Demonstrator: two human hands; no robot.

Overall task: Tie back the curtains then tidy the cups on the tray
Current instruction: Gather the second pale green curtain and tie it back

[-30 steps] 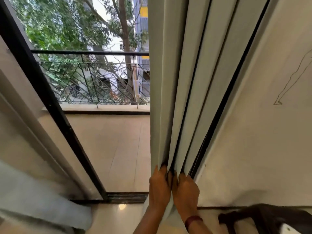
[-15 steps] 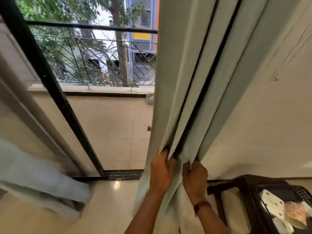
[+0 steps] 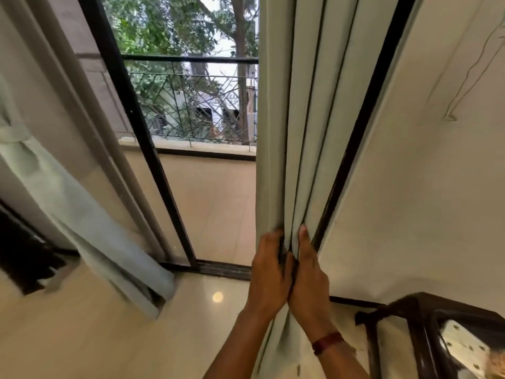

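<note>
A: Where the pleated curtain [image 3: 295, 132] narrows at lower centre, how do the hands sit?

B: Side by side, touching. The left hand [image 3: 269, 272] curls its fingers into one fold and grips it. The right hand [image 3: 310, 277] pinches the next fold, thumb straight up along the cloth, with a dark red wristband [image 3: 326, 342] below.

A: Edges around them?

B: The curtain's right edge lies against the black door frame [image 3: 352, 149], which meets the pale wall [image 3: 423, 201]. Its left edge hangs free over the opening to the balcony floor [image 3: 218, 203]. A sliding-door post [image 3: 140, 132] stands further left, with a railing [image 3: 191, 59] beyond.

A: Room to move?

B: Glossy floor [image 3: 109, 337] lies open at lower left, between the hands and the tied curtain [image 3: 68, 214], which is knotted with a band [image 3: 13, 134]. Lower right is tighter: a dark stand [image 3: 418, 324] sits near the right forearm, carrying a white spotted item [image 3: 461, 343] I can't identify.

A: Any writing?

B: A thin line drawing [image 3: 464, 91] marks the wall at upper right. Pale marks on the white building [image 3: 207, 102] behind the railing may be lettering, too blurred to read.
</note>
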